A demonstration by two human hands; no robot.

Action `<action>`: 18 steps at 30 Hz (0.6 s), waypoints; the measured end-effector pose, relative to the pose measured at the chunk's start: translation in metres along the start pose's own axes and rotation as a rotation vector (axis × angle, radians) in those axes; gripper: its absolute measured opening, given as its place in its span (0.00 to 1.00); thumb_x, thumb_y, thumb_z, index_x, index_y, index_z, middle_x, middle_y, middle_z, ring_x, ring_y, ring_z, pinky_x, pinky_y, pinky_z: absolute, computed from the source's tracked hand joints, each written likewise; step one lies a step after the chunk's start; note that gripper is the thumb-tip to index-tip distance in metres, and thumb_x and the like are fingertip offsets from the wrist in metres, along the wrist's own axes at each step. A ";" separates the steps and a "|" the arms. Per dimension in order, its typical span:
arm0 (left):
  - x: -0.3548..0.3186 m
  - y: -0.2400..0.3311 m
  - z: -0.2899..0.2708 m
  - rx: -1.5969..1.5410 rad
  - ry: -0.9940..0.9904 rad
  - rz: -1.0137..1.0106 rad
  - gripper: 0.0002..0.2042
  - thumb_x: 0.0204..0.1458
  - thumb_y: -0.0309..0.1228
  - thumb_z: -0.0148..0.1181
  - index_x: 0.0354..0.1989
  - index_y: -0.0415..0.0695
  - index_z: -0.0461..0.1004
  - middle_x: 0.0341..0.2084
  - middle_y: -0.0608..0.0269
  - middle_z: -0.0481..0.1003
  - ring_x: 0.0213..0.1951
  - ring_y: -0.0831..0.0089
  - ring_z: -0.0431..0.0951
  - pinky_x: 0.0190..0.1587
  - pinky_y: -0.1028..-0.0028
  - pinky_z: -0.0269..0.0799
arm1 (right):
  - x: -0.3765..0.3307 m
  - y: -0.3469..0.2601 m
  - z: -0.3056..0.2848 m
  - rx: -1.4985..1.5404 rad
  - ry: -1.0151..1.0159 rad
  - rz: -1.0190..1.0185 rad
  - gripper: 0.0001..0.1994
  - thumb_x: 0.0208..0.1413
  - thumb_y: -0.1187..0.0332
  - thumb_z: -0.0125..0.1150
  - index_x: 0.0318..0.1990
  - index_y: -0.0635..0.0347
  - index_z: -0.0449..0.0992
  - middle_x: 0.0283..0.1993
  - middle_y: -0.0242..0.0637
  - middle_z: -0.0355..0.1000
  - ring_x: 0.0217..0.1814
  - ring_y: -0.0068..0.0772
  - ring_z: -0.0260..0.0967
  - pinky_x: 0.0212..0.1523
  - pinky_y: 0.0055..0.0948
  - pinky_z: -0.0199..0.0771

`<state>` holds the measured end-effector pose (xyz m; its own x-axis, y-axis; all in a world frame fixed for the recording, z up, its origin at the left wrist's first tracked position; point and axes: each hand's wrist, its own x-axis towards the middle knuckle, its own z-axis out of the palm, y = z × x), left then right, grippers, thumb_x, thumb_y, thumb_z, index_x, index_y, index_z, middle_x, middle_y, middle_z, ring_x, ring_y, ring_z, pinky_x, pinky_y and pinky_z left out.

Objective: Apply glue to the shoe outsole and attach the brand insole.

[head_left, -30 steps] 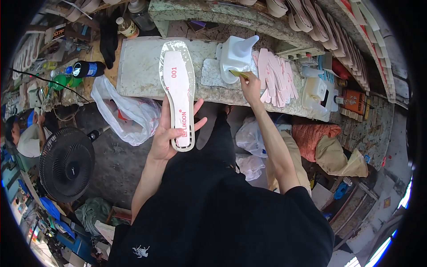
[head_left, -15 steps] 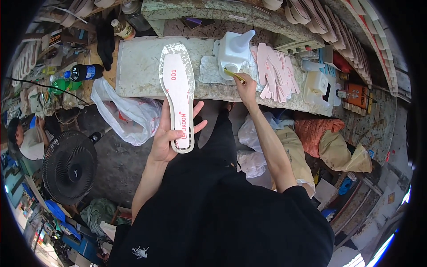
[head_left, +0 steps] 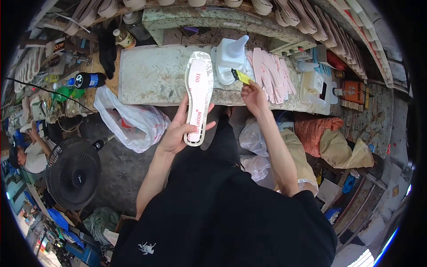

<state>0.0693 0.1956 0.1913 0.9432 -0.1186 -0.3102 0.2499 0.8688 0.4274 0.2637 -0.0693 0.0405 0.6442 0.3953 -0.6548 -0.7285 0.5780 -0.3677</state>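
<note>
My left hand (head_left: 180, 129) holds a long white shoe insole (head_left: 198, 95) with a pink centre strip, flat on the palm, toe pointing away over the edge of the worn workbench (head_left: 151, 75). My right hand (head_left: 254, 95) grips a small brush with a yellow handle (head_left: 241, 76), its dark bristle end lifted just beside a white plastic glue container with a spout (head_left: 229, 58). A fanned stack of pink insole pieces (head_left: 273, 73) lies on the bench right of that hand.
A clear plastic bag (head_left: 129, 120) hangs off the bench's left front. A dark bottle (head_left: 89, 80) lies at the left. A black floor fan (head_left: 73, 171) stands lower left, with another person (head_left: 26, 155) beyond it. Cloth bundles (head_left: 329, 138) pile at the right.
My right hand has lifted the brush out of the white container and drawn it slightly back toward me. The insole in my left hand has barely moved.
</note>
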 end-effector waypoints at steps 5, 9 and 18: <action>0.010 -0.003 0.008 0.012 -0.078 -0.106 0.57 0.46 0.12 0.54 0.84 0.59 0.32 0.80 0.52 0.49 0.79 0.47 0.52 0.71 0.34 0.62 | -0.088 -0.037 0.113 -0.550 -0.145 -0.405 0.09 0.68 0.68 0.65 0.45 0.67 0.81 0.35 0.35 0.81 0.35 0.23 0.76 0.39 0.24 0.75; 0.009 0.004 0.031 0.014 -0.123 -0.161 0.57 0.44 0.12 0.53 0.84 0.58 0.33 0.80 0.52 0.48 0.79 0.44 0.52 0.69 0.31 0.64 | -0.111 -0.038 0.153 -1.196 -0.036 -0.782 0.11 0.66 0.67 0.68 0.44 0.69 0.85 0.39 0.39 0.84 0.38 0.24 0.78 0.40 0.25 0.74; 0.003 0.014 0.043 -0.003 -0.209 -0.211 0.57 0.45 0.12 0.54 0.84 0.57 0.31 0.80 0.50 0.49 0.79 0.42 0.53 0.69 0.32 0.64 | -0.150 -0.056 0.188 -1.542 -0.384 -1.480 0.11 0.51 0.84 0.72 0.42 0.66 0.85 0.39 0.43 0.83 0.38 0.41 0.82 0.40 0.33 0.80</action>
<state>0.0853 0.1869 0.2329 0.8953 -0.3930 -0.2099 0.4448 0.8159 0.3694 0.2513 -0.0267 0.2831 0.6212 0.5220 0.5845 0.7723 -0.2816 -0.5694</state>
